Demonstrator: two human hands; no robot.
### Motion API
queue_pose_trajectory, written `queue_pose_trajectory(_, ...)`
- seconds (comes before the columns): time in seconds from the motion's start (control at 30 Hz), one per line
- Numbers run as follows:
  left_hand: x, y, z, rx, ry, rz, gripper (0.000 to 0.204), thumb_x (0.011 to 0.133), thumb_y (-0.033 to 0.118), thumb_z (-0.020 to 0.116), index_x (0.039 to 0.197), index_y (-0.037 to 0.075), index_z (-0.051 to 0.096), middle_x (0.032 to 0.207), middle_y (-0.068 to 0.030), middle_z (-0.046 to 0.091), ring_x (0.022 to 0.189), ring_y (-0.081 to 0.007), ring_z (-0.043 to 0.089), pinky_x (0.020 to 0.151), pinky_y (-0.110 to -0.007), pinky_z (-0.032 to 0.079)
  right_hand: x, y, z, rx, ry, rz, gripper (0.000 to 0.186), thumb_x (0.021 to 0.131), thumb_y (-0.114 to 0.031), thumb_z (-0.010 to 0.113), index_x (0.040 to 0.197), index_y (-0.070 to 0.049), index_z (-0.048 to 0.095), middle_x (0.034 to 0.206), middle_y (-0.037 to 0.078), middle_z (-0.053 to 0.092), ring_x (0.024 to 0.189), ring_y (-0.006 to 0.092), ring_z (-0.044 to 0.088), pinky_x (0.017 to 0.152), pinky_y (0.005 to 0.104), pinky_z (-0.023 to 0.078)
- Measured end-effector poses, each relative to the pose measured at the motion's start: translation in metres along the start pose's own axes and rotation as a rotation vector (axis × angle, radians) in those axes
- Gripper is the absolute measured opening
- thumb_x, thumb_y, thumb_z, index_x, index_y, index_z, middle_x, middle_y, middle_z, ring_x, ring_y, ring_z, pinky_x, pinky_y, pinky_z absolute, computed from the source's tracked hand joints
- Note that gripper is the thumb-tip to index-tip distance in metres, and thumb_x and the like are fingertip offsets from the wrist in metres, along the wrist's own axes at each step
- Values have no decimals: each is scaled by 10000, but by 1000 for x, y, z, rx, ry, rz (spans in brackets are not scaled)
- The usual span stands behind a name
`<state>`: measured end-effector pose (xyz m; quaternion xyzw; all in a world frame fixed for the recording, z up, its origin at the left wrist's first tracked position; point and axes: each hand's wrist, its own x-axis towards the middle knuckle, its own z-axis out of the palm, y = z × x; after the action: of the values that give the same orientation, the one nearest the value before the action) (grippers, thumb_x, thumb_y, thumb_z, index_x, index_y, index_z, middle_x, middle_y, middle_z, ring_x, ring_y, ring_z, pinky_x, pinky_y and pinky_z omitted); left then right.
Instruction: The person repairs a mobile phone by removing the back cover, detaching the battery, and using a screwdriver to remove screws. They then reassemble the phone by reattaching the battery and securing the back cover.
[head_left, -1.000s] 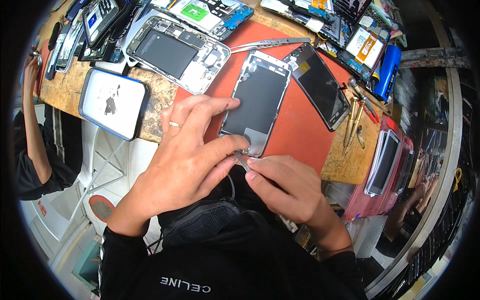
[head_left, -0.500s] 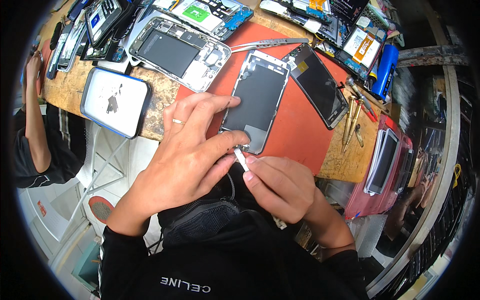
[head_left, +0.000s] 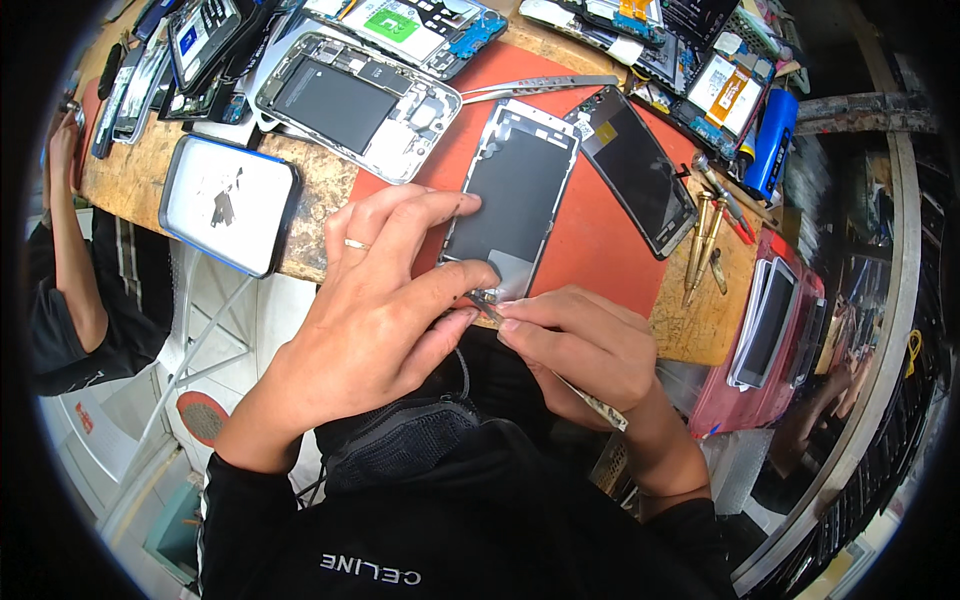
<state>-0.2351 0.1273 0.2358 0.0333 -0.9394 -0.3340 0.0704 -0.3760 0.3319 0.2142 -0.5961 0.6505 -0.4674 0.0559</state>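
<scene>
A phone screen [head_left: 512, 195], dark on its back with a pale frame, lies tilted on the orange-red mat. My left hand [head_left: 370, 300] grips its lower left part, with the thumb and fingers bent over that edge. A thin, flat metal tool [head_left: 598, 407] is pinched in my right hand [head_left: 590, 350]. Its tip meets the lower edge of the screen, close to my left thumb. Small parts at that corner are too fine to make out. On the mat to the right lies a second black screen [head_left: 645, 175]. Tweezers [head_left: 545, 88] rest beyond the held screen.
An opened phone body [head_left: 350, 105] lies at the far left of the orange-red mat [head_left: 610, 270]. A white tray [head_left: 200, 205] with dark scraps overhangs the bench edge. Screwdrivers [head_left: 704, 240] and a blue cylinder [head_left: 775, 145] lie right. Another person's arm [head_left: 75, 240] shows far left.
My right hand has shifted slightly right and turned, so the tool's rear end now shows below it. The tool's tip has changed angle at the screen's edge. My left hand stays put.
</scene>
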Motion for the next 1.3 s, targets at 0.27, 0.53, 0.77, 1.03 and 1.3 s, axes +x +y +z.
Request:
queue_pose_trajectory(0.27,-1,-3,0,-34,16,36,382,827,90,848,1205,103,793,1559,-160,573,1443,-406,505,1182,-538,338,-3,-6,5,-222,-42,-234,201,836,17,799,1012,92,736,1034,231,769,881,326,791,717,381,668)
queue_pose_trajectory(0.53,0,-2,-1,-9,-1,30,418,803,80,844,1218,101,795,1564,-173,565,1487,-431,486,1220,-551,337,-14,-4,15,-332,7,-317,182,848,2,787,998,97,747,1061,248,781,898,335,791,709,383,664)
queue_pose_trajectory(0.77,-1,-3,0,-1,10,47,407,822,76,842,1225,87,783,1565,-182,554,1507,-428,478,1211,-550,329,-10,-1,10,-186,26,-197,193,845,39,814,1025,81,758,1046,225,781,863,337,790,703,383,654)
queue_pose_trajectory(1.03,-1,-4,0,-10,7,36,415,807,84,848,1218,106,795,1565,-176,566,1508,-433,482,1231,-559,327,0,1,2,-24,-24,-48,197,842,53,805,1030,88,757,1022,213,761,827,340,776,684,377,640)
queue_pose_trajectory(1.3,0,-3,-1,-13,-2,34,425,798,75,854,1217,97,788,1558,-179,563,1511,-436,479,1232,-560,321,-15,-5,19,-356,1,-318,119,890,-6,792,966,65,734,1070,235,774,893,290,766,690,356,640)
